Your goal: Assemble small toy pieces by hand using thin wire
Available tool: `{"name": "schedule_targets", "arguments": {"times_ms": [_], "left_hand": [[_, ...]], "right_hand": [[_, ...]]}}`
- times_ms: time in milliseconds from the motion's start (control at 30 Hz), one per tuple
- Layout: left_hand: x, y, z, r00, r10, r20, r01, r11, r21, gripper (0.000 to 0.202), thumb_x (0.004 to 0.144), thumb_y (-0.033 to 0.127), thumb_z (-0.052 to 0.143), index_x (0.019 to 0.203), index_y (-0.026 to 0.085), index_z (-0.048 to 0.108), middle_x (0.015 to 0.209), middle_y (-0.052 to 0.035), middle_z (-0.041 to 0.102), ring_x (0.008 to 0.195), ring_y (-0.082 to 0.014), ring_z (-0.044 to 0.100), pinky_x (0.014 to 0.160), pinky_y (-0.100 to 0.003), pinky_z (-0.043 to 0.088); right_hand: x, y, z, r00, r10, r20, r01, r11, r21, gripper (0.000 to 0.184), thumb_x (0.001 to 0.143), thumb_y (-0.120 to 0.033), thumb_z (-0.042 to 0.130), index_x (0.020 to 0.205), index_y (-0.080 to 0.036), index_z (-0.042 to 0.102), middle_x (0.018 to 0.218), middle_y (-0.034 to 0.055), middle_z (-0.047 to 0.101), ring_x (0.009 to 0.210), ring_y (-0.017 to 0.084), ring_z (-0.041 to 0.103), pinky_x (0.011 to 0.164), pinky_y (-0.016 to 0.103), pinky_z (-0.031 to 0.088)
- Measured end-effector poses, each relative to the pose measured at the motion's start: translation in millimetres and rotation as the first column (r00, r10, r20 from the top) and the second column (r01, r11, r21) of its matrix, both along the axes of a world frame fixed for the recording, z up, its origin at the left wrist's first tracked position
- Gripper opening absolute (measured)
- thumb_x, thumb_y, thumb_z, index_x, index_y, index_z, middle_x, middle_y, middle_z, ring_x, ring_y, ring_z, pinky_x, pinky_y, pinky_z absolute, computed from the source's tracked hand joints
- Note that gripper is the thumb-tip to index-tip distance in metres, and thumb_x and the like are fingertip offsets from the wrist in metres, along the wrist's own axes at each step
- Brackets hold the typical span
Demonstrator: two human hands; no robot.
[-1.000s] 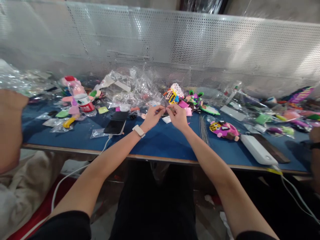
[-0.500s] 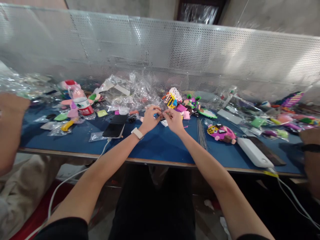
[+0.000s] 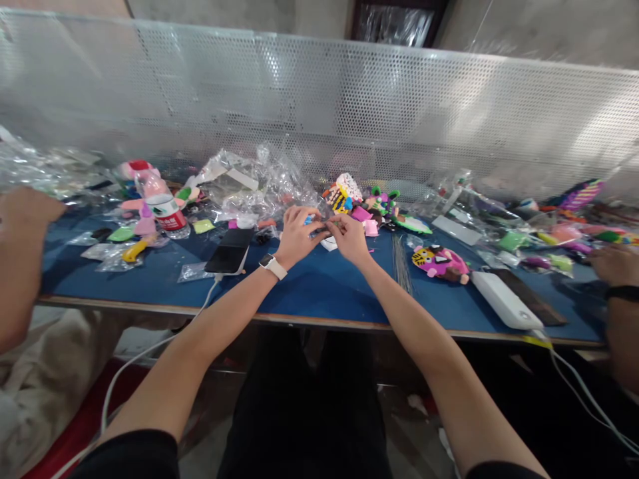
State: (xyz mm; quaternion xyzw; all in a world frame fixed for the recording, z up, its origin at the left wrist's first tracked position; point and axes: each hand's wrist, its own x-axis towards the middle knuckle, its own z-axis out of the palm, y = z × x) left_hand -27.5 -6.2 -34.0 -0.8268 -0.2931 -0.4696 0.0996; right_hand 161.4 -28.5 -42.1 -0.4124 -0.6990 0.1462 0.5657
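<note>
My left hand [image 3: 298, 234], with a watch [image 3: 273, 266] at its wrist, is curled round a small blue piece [image 3: 309, 219] whose kind I cannot make out. Close beside it, my right hand [image 3: 351, 238] pinches thumb and forefinger together on something too small to name. Under the fingertips, a small white object [image 3: 329, 243] shows on the blue table [image 3: 319, 293]. Just behind the hands lie colourful foam-like craft figures [image 3: 344, 193] and pink pieces [image 3: 368, 223]. To the right of my right hand is a bundle of thin wires [image 3: 401, 263].
A phone [image 3: 230, 253] on a white cable and a bottle [image 3: 167, 211] are at left. Clear plastic bags [image 3: 259, 179] pile up before a perforated metal screen [image 3: 309, 93]. Rightward lie a pink-and-yellow figure [image 3: 440, 263] and a white power bank [image 3: 506, 301]. Other people's arms [image 3: 22, 259] flank me.
My left hand has rolled slightly, turning the watch face into view. My right hand keeps its pinch nearly in place. The co-worker's hand at right has come further into view.
</note>
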Motion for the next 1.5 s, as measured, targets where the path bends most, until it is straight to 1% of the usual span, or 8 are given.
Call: {"name": "schedule_targets", "arguments": {"times_ms": [300, 500, 567, 633, 767, 933, 1267, 1500], "left_hand": [[4, 3, 3.2, 0.922, -0.204, 0.328, 0.293, 0.922, -0.251, 0.037, 0.104, 0.046, 0.063, 0.080, 0.019, 0.072, 0.123, -0.0115, 0.067, 0.112, -0.0250, 0.062, 0.106, -0.048, 0.051], [10, 14, -4.7, 0.609, -0.050, 0.792, 0.764, 0.304, -0.568, 0.031, 0.082, 0.047, 0.081, 0.088, 0.017, 0.078, 0.103, -0.0108, 0.073, 0.097, -0.0234, 0.067, 0.086, -0.039, 0.056], [10, 14, -7.1, 0.581, -0.013, 0.814, 0.801, 0.183, -0.570, 0.034, 0.078, 0.047, 0.085, 0.089, 0.016, 0.078, 0.098, -0.0103, 0.074, 0.095, -0.0223, 0.066, 0.084, -0.036, 0.055], [10, 13, -7.2, 0.601, -0.036, 0.798, 0.778, 0.253, -0.575, 0.035, 0.079, 0.050, 0.086, 0.088, 0.017, 0.078, 0.098, -0.0089, 0.074, 0.095, -0.0217, 0.067, 0.084, -0.035, 0.054], [8, 12, -2.3, 0.774, -0.181, 0.607, 0.572, 0.609, -0.549, 0.040, 0.091, 0.059, 0.076, 0.084, 0.019, 0.077, 0.105, -0.0092, 0.072, 0.104, -0.0236, 0.066, 0.088, -0.036, 0.054], [5, 10, -0.2, 0.901, -0.141, 0.410, 0.297, 0.890, -0.346, 0.049, 0.101, 0.062, 0.064, 0.082, 0.019, 0.076, 0.110, -0.0108, 0.068, 0.108, -0.0244, 0.066, 0.100, -0.043, 0.054], [2, 1, 2.5, 0.983, -0.070, 0.168, 0.093, 0.987, -0.134, 0.028, 0.107, 0.042, 0.061, 0.110, 0.027, 0.084, 0.123, -0.0087, 0.074, 0.116, -0.0281, 0.061, 0.106, -0.050, 0.048], [5, -1, 0.9, 0.991, -0.117, 0.070, 0.129, 0.970, -0.206, 0.028, 0.108, 0.032, 0.055, 0.117, 0.024, 0.080, 0.130, -0.0107, 0.074, 0.124, -0.0306, 0.059, 0.113, -0.050, 0.039]], "right_hand": [[-3, -4, -0.8, 0.997, -0.028, 0.078, 0.023, 0.998, 0.064, 0.025, 0.104, -0.042, 0.058, 0.097, -0.020, 0.067, 0.068, -0.0009, 0.059, 0.059, 0.014, 0.050, 0.060, 0.028, 0.038], [-10, -9, -2.6, 0.998, -0.002, 0.065, -0.004, 0.995, 0.099, 0.027, 0.105, -0.044, 0.055, 0.103, -0.020, 0.069, 0.082, 0.0042, 0.071, 0.067, 0.017, 0.062, 0.065, 0.030, 0.045], [-10, -10, -2.8, 0.997, 0.005, 0.081, -0.012, 0.996, 0.087, 0.028, 0.105, -0.045, 0.056, 0.103, -0.020, 0.070, 0.079, 0.0030, 0.069, 0.065, 0.016, 0.060, 0.064, 0.029, 0.044], [-10, -10, -2.3, 0.996, -0.019, 0.087, 0.012, 0.996, 0.088, 0.028, 0.103, -0.045, 0.057, 0.099, -0.020, 0.070, 0.069, -0.0007, 0.060, 0.059, 0.015, 0.053, 0.061, 0.029, 0.040], [-10, -10, -0.2, 0.999, -0.037, 0.037, 0.034, 0.996, 0.081, 0.024, 0.098, -0.044, 0.065, 0.094, -0.021, 0.069, 0.058, -0.0072, 0.041, 0.053, 0.013, 0.041, 0.058, 0.028, 0.035], [-14, -8, 0.6, 0.998, -0.021, -0.056, 0.021, 1.000, 0.012, 0.028, 0.095, -0.048, 0.067, 0.091, -0.021, 0.070, 0.064, -0.0030, 0.054, 0.057, 0.014, 0.047, 0.057, 0.029, 0.036], [-20, 4, -5.9, 0.841, 0.069, -0.537, -0.240, 0.937, -0.255, 0.056, 0.070, -0.073, 0.084, 0.083, -0.023, 0.062, 0.049, -0.0097, 0.044, 0.039, 0.009, 0.035, 0.040, 0.027, 0.029], [-8, 5, -2.1, 0.946, 0.075, -0.317, -0.137, 0.974, -0.178, 0.051, 0.078, -0.070, 0.079, 0.079, -0.022, 0.063, 0.062, -0.0024, 0.056, 0.055, 0.013, 0.049, 0.050, 0.027, 0.037]]}}
